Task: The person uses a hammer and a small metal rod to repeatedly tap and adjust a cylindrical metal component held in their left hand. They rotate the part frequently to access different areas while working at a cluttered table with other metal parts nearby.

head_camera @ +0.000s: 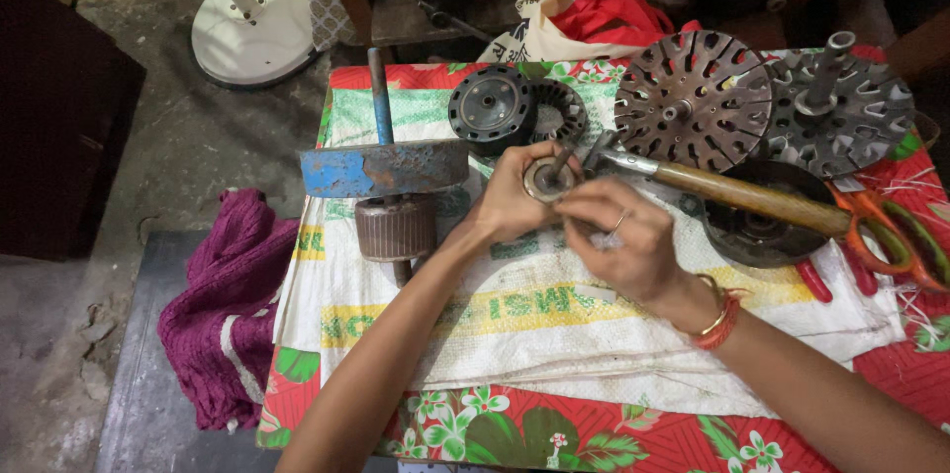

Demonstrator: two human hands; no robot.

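- Hands meet mid-table: left hand grips a small round bearing; right hand pinches something tiny beside it.
- Hammer lies just beyond; fitting seems underway, needing steady alignment.

Near edge of the table is open for my arms. Far side's packed: hammer just past my right hand, discs behind, blue bar crowding my left hand.
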